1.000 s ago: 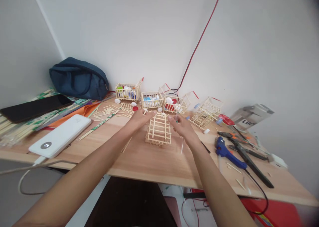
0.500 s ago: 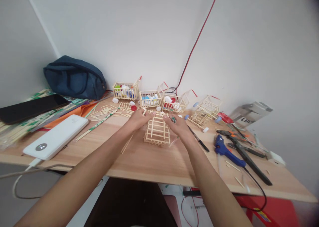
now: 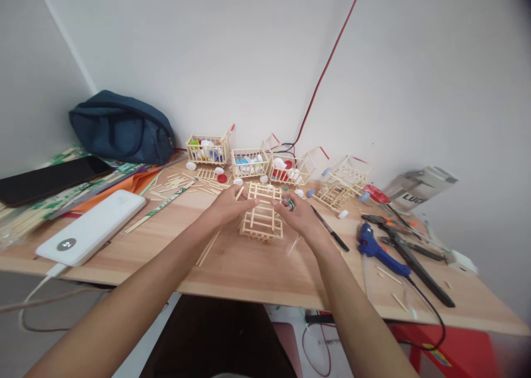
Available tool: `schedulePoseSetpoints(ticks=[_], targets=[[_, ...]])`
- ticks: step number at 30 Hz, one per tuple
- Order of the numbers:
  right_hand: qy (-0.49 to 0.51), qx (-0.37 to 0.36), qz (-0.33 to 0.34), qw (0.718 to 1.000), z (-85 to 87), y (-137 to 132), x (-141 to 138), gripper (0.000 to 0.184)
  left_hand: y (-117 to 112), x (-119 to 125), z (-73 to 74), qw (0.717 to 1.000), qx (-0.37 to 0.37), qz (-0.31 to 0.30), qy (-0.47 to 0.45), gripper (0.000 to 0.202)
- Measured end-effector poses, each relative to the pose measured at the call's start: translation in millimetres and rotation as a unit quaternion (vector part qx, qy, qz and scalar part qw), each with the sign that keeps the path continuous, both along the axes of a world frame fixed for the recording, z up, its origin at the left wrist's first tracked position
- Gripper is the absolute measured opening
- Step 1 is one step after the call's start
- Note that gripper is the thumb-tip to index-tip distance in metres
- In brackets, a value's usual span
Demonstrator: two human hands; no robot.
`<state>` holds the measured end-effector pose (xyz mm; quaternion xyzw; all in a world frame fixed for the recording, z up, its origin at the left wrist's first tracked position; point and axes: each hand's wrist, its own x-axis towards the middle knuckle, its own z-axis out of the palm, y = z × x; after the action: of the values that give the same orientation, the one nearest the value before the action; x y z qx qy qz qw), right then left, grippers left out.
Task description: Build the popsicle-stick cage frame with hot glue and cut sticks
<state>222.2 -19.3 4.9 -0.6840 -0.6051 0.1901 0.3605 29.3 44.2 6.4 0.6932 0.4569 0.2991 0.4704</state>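
Observation:
A small cart frame of glued wooden sticks (image 3: 262,223) sits on the table in front of me, its slatted side facing up. My left hand (image 3: 229,205) grips its left edge, with the thumb lying on the slats. A short stick (image 3: 239,193) shows beside the left fingers. From the right, my right hand (image 3: 297,215) holds the opposite edge, thumb on the frame and fingers curled behind it. Something small and greenish (image 3: 287,203) shows at the right fingers; I cannot tell what it is. The far fingertips of both hands are partly hidden.
Behind stand finished stick carts (image 3: 250,163) holding small coloured items; another cart (image 3: 341,184) lies tipped. Cut sticks (image 3: 172,187) are scattered left. A white power bank (image 3: 93,228), phone (image 3: 53,179) and blue pouch (image 3: 122,128) lie left; a blue glue gun (image 3: 381,253) and black pen (image 3: 332,231) right.
Both hands have slid slightly nearer along the frame's sides, the thumbs drawing back from its far end. More of the far slats shows now. The frame stays in place.

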Motion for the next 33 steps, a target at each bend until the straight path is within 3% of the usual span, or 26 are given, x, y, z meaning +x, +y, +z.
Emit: schedulePoseSetpoints(ticks=[11, 23, 33], targets=[[0.023, -0.026, -0.022, 0.999, -1.2, -28.0, -9.5, 0.043, -9.5, -13.3, -2.0, 0.999, -0.024, -0.022, -0.003, 0.039], [0.040, -0.020, -0.019, 0.999, -2.2, -36.9, -15.7, 0.045, -17.1, -14.3, 2.6, 0.996, -0.086, -0.033, -0.015, 0.040], [0.040, -0.019, -0.012, 0.999, -3.2, -39.8, -19.3, 0.048, -22.6, -13.4, 0.8, 0.996, -0.084, -0.036, -0.002, 0.042]])
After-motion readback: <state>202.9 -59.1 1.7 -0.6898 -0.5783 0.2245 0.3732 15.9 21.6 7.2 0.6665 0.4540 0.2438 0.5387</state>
